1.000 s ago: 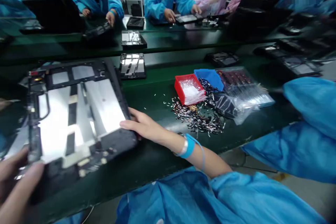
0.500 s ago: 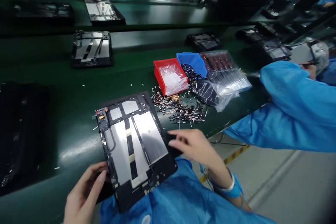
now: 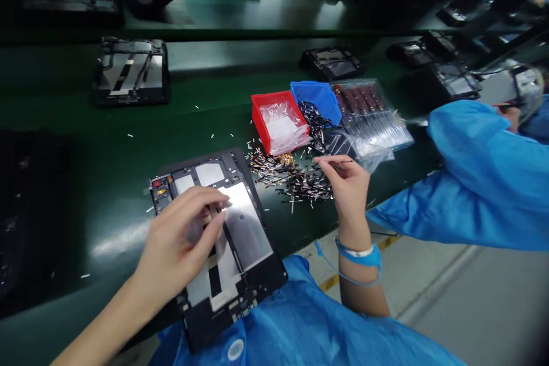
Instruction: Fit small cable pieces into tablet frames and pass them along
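A black tablet housing (image 3: 246, 220) with silver foil panels lies on the green belt close to me, its lower end over the belt's edge. My left hand (image 3: 180, 234) is spread over it, fingers curled above the foil, hiding its middle. My right hand (image 3: 349, 186) is pinching a thin dark part between finger and thumb, just above a loose pile of small metal-and-black parts (image 3: 289, 180). That pile lies between the housing and a red plastic bin (image 3: 259, 126) holding clear plastic pieces. The part in my fingers is too small to identify.
A blue bin (image 3: 317, 97) and a clear bag of dark strips (image 3: 369, 114) stand behind the pile. More housings (image 3: 131, 71) lie along the belt. A co-worker's blue sleeve (image 3: 484, 183) reaches in from the right. My blue smock (image 3: 300, 326) fills the bottom.
My right hand has left the housing's edge and risen to the pile, now pinching a part. My left hand has moved from the housing's lower edge onto its face. The view has shifted slightly.
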The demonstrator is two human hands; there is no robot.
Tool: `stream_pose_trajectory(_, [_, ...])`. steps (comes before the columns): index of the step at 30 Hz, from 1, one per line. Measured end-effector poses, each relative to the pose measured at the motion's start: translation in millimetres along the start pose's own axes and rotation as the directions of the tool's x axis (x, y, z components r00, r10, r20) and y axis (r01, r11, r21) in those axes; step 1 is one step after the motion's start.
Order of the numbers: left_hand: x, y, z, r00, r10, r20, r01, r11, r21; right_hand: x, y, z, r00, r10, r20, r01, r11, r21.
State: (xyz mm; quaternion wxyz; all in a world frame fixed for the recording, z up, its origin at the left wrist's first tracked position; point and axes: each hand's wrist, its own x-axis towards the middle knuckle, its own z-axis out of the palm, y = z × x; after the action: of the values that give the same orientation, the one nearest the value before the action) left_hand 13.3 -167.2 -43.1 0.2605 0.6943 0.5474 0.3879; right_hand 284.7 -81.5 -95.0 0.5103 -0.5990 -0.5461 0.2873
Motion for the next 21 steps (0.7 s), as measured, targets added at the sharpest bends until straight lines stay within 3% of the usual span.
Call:
stream_pose_trajectory(4, [25, -8, 26.6, 0.980, 0.157, 0.120, -0.150, 0.987, -0.064, 10, 11, -2, 0.993, 0.117, 0.006, -0.117, 0.987, 0.109])
stream_pose_trajectory(8, [38, -12, 42.0, 0.971, 0.148, 0.185, -0.132, 0.987, -0.095, 13, 21, 6, 0.987, 0.157, -0.027, -0.153, 0.982, 0.112])
stream_pose_trajectory(16, [39, -16, 41.6, 0.977, 0.090, 0.195, -0.058, 0.985, -0.163, 9, 14, 21, 0.991, 0.127, 0.031, -0.129, 0.989, 0.068])
stream_pose_trajectory(21, [39, -19, 42.5, 0.987, 0.053, 0.149, -0.020, 0.978, -0.210, 1, 2, 27, 0.979, 0.185, 0.089, -0.196, 0.971, 0.139])
